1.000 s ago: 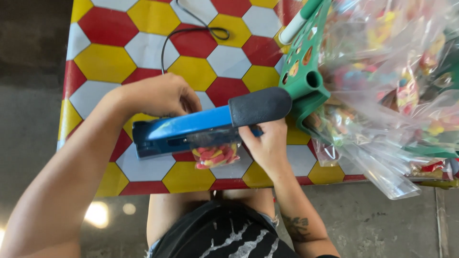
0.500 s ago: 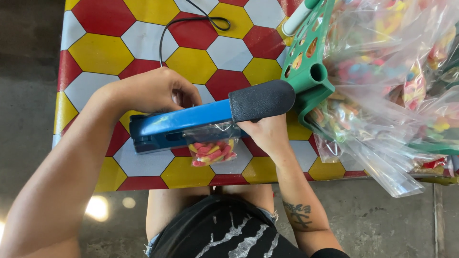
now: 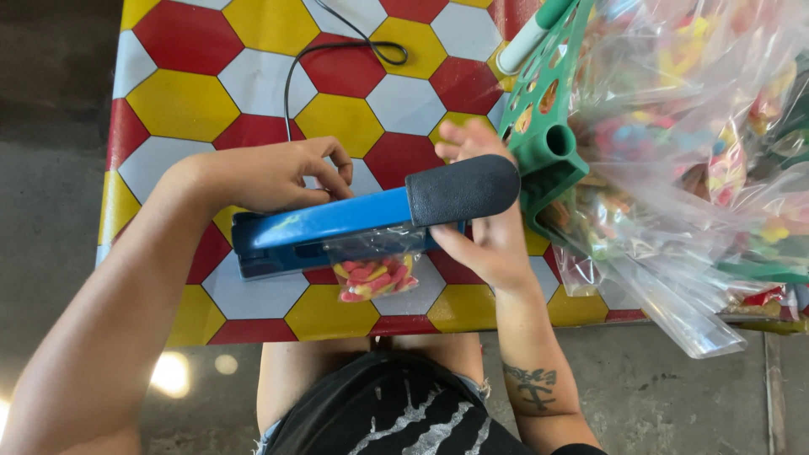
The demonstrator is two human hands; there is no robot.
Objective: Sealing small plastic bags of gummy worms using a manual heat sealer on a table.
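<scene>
One small clear bag of red and yellow candy point(image 3: 375, 278) lies at the table's near edge, its top tucked under the arm of one blue heat sealer point(image 3: 337, 227). The left hand point(image 3: 274, 173) rests curled behind the sealer, holding nothing I can see. The right hand point(image 3: 489, 227) is open beneath the sealer's black handle point(image 3: 462, 189). One green basket point(image 3: 539, 126) stands to the right on the hexagon-patterned tablecloth point(image 3: 185, 101).

Candy bag point(image 3: 375, 274) under blue sealer point(image 3: 329, 223)

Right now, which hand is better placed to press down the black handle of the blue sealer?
The right hand, probably. It is open directly under and beside the black handle. The left hand rests farther back, near the blue sealer, behind the small candy bag.
</scene>
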